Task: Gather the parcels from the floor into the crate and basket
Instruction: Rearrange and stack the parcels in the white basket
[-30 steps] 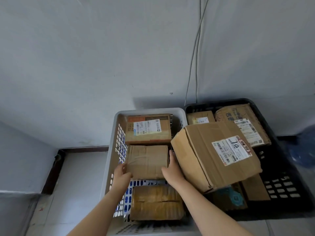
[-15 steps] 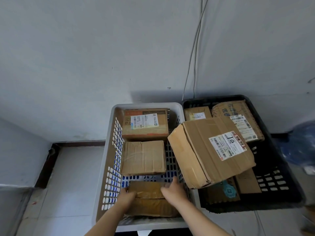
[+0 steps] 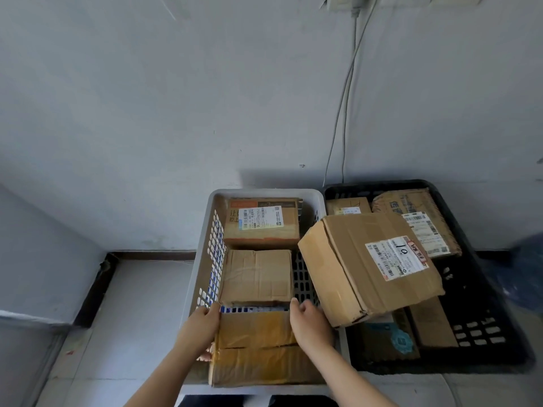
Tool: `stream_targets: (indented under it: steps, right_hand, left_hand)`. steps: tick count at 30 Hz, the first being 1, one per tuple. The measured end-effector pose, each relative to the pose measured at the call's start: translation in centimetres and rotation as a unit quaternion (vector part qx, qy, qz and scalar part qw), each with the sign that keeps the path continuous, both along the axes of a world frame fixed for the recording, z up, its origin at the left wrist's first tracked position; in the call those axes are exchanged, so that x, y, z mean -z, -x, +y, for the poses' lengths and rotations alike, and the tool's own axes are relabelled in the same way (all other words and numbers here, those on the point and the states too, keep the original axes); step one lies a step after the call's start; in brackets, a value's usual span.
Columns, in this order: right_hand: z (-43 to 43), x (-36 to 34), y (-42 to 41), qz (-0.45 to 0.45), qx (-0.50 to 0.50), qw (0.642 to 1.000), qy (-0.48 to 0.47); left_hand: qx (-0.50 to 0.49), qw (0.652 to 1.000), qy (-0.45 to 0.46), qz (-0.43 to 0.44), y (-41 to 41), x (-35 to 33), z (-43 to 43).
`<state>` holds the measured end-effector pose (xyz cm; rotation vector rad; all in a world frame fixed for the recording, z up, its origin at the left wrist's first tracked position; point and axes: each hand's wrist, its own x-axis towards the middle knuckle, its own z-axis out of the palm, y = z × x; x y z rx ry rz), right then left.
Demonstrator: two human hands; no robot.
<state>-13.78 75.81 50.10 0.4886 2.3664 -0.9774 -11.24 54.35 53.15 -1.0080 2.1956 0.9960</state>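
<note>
Off the middle parcel; my left hand and right hand now clasp the taped parcel at the near edge of the white basket, probably seating it.

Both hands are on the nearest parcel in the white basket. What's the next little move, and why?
Probably nudge the taped parcel forward until it lies flat. The left hand and right hand hold its sides, a strip of basket floor shows between it and the middle parcel, and its near edge seems to cover the rim of the white basket.
</note>
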Motion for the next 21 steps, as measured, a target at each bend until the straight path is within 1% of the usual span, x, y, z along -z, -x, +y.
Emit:
stream_targets:
  steps: [3,6,8,10,12,15,17,19,21]
  right_hand:
    - [-0.4,-1.3,0.0,0.033,-0.010,0.999,0.018]
    - [-0.7,-2.5,-0.4,0.034,-0.012,0.996,0.079]
    - [-0.8,-3.2,-0.6,0.055,0.032,0.987,0.150]
    - [-1.0,-4.3,-0.6,0.090,0.092,0.967,0.219]
    - [-1.4,-5.7,-0.2,0.148,0.131,0.948,0.248]
    - [-2.0,-7.6,1.2,0.246,0.128,0.928,0.250]
    - [-2.3,-8.1,2.4,0.286,0.095,0.928,0.217]
    - [-2.4,-7.8,3.3,0.298,0.068,0.935,0.180]
    - [-2.3,-7.1,3.7,0.299,0.064,0.941,0.148]
  left_hand:
    - [0.047,0.997,0.047,0.041,-0.2,-2.8,-0.5]
    - [0.089,0.991,0.076,0.059,-0.5,-6.4,-1.4]
    - [0.100,0.987,0.099,0.084,-0.8,-9.0,-2.0]
    - [0.100,0.979,0.123,0.125,-1.1,-11.3,-2.3]
    - [0.091,0.971,0.133,0.176,-0.8,-13.3,-2.0]
    - [0.066,0.958,0.126,0.247,0.6,-14.7,-1.5]
    - [0.052,0.955,0.103,0.272,2.1,-13.9,-1.5]
    - [0.039,0.956,0.077,0.280,3.4,-12.6,-1.4]
    - [0.031,0.957,0.053,0.285,4.5,-11.3,-1.2]
